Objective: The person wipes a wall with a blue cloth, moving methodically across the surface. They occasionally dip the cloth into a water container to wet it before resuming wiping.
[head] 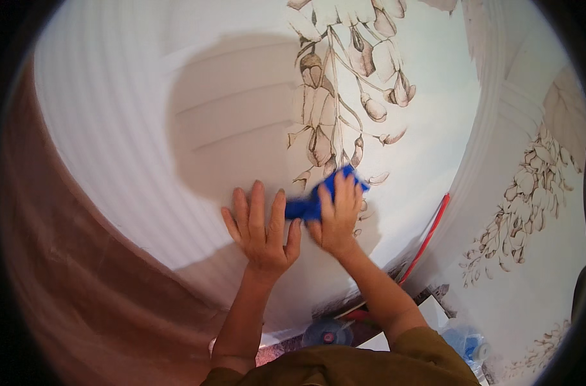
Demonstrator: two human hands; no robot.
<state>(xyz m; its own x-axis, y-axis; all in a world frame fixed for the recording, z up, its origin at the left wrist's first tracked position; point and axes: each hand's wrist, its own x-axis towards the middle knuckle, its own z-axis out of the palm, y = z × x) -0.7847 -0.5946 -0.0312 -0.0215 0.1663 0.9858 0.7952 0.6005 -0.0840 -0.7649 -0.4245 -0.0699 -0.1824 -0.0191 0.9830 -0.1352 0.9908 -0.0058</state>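
Note:
My right hand [338,212] presses a blue cloth [332,186] against a white wall covering [254,159]. Parts of the cloth stick out past the fingertips and toward my left hand; both cloth and fingers look slightly blurred. My left hand [264,231] lies on the same white sheet with its fingers spread, just left of the cloth, and holds nothing. Brown-ink hanging blossoms [322,120] are printed on the sheet above my right hand, and the cloth hides some of the lower ones. Faint slanting creases [235,96] run across the shaded area at upper left.
A brown drape-like surface [80,270] borders the left side. At right stands a thin red rod [425,239] beside a second flower-printed panel [519,207]. Low down are a round clear plastic object [317,333] and a clear plastic bottle [471,345].

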